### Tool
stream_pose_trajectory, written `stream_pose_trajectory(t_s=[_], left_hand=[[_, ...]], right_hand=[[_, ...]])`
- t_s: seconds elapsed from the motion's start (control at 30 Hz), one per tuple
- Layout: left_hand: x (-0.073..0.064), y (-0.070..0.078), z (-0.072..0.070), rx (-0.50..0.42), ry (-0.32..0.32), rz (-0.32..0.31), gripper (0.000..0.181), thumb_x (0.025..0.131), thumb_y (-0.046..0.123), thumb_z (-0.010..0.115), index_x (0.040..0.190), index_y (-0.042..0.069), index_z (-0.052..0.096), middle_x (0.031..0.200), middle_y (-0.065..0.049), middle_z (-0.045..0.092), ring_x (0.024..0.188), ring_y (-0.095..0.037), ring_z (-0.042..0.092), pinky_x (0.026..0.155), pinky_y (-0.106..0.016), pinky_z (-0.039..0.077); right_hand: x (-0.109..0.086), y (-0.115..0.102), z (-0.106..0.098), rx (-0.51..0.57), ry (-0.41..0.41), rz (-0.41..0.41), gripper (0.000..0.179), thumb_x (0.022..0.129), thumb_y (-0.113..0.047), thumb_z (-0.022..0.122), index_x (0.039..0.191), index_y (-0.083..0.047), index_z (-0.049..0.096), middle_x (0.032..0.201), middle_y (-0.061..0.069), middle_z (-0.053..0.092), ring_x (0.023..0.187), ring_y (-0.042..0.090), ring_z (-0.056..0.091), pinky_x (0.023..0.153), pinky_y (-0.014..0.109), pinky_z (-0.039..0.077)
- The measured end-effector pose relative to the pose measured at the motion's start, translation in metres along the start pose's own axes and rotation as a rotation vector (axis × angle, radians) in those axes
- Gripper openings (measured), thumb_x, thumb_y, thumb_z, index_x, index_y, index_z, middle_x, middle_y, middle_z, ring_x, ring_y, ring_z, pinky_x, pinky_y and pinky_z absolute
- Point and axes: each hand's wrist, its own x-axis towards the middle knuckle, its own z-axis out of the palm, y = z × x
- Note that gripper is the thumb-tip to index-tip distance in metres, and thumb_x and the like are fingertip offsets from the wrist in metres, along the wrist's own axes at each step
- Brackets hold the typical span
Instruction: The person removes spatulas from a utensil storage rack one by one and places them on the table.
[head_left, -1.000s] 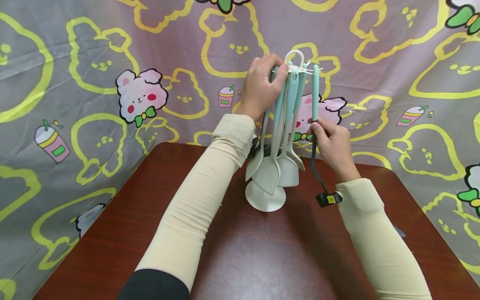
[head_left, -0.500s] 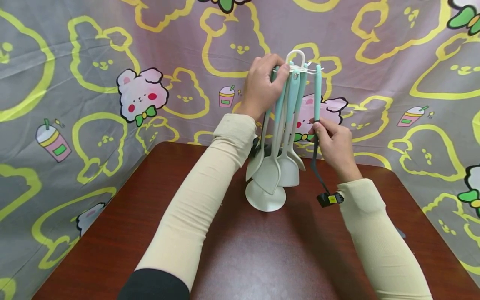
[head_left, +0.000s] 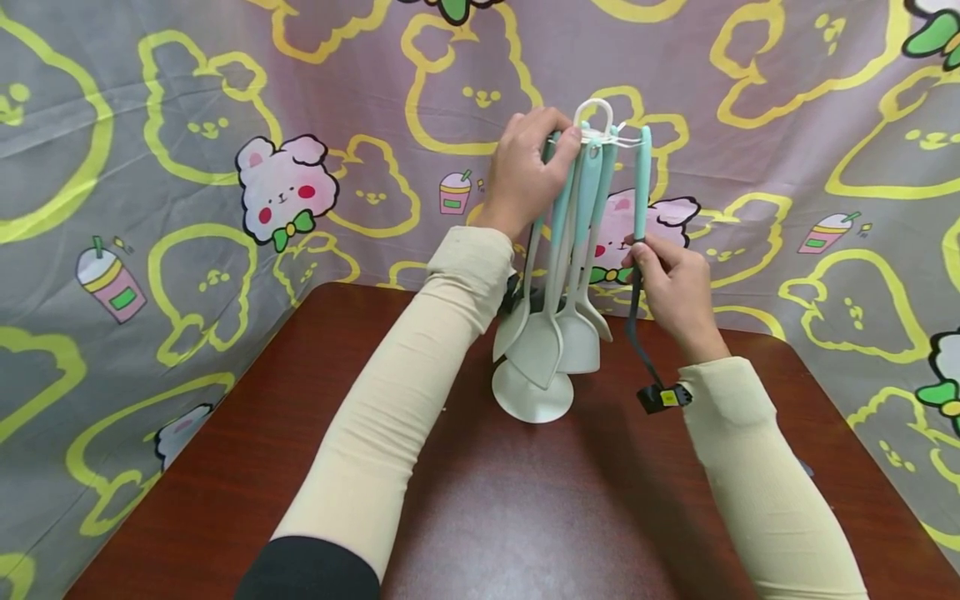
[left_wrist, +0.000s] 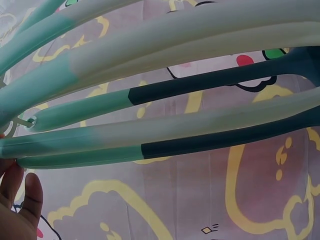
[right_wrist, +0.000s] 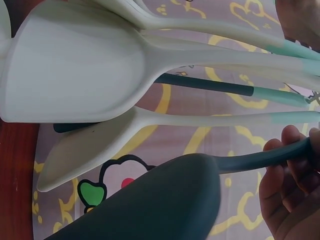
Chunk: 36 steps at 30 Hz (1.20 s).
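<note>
A white utensil rack (head_left: pixel 532 404) stands on the table with several mint-handled utensils hanging from its top. My left hand (head_left: pixel 525 171) grips the rack's top on the left, thumb beside the white loop (head_left: pixel 592 107). A white turner (right_wrist: pixel 80 65) and a pointed white spatula (head_left: pixel 536 350) hang at the front. My right hand (head_left: pixel 675 287) pinches a dark teal spatula (right_wrist: pixel 185 195) just below its mint handle. That handle's upper end is at the tip of a rack hook on the right. In the head view, a wrist camera overlaps the spatula's head.
The brown table (head_left: pixel 480 517) extends toward me and to both sides. A patterned curtain (head_left: pixel 360 100) rises close behind it. More dark utensils (left_wrist: pixel 200 82) hang at the rack's rear, and a small grey item shows beside my right sleeve (head_left: pixel 750 467).
My right hand has shifted slightly to the right with the dark spatula, and its handle top is farther from the rack's centre. My left hand stays at the rack's top.
</note>
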Motion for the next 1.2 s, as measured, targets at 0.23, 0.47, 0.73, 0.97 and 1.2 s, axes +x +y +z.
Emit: stream_pose_trajectory(t_s=[0.23, 0.47, 0.73, 0.97, 1.2], left_hand=[[-0.001, 0.002, -0.001, -0.009, -0.007, -0.019, 0.025, 0.099, 0.03, 0.05, 0.103, 0.015, 0.07, 0.106, 0.004, 0.069, 0.1, -0.012, 0.051, 0.087, -0.021, 0.041], [0.0, 0.002, -0.002, -0.016, -0.008, -0.007, 0.024, 0.099, 0.03, 0.051, 0.102, 0.015, 0.071, 0.106, 0.004, 0.069, 0.098, -0.012, 0.051, 0.086, -0.021, 0.041], [0.0, 0.0, -0.004, -0.02, 0.0, 0.031, 0.022, 0.097, 0.028, 0.053, 0.097, 0.014, 0.07, 0.1, 0.002, 0.069, 0.097, -0.013, 0.051, 0.085, -0.021, 0.04], [-0.002, -0.004, -0.001, -0.048, 0.036, 0.087, 0.021, 0.096, 0.024, 0.054, 0.094, 0.01, 0.069, 0.108, -0.002, 0.067, 0.102, -0.016, 0.054, 0.091, -0.019, 0.04], [-0.001, -0.002, -0.004, -0.042, 0.015, 0.072, 0.022, 0.097, 0.026, 0.053, 0.097, 0.01, 0.068, 0.101, -0.002, 0.065, 0.098, -0.018, 0.052, 0.086, -0.021, 0.04]], right_hand=[[-0.002, -0.001, -0.001, 0.003, -0.004, 0.012, 0.033, 0.103, -0.024, 0.052, 0.112, 0.003, 0.07, 0.071, -0.028, 0.057, 0.063, 0.001, 0.062, 0.065, 0.011, 0.049], [-0.004, -0.001, -0.003, -0.01, 0.007, 0.024, 0.033, 0.103, -0.026, 0.052, 0.112, 0.0, 0.071, 0.072, -0.027, 0.057, 0.066, -0.001, 0.056, 0.063, 0.012, 0.047], [-0.006, 0.0, -0.003, -0.007, 0.015, 0.033, 0.032, 0.103, -0.026, 0.052, 0.111, -0.001, 0.071, 0.073, -0.026, 0.058, 0.067, 0.001, 0.056, 0.062, 0.013, 0.045], [-0.007, 0.002, -0.006, 0.07, 0.018, 0.082, 0.032, 0.102, -0.022, 0.053, 0.114, 0.003, 0.069, 0.074, -0.018, 0.062, 0.065, -0.001, 0.062, 0.064, 0.01, 0.051], [-0.006, 0.0, -0.012, 0.082, 0.024, 0.087, 0.032, 0.101, -0.022, 0.055, 0.115, 0.003, 0.069, 0.073, -0.02, 0.062, 0.065, -0.004, 0.063, 0.064, 0.011, 0.051]])
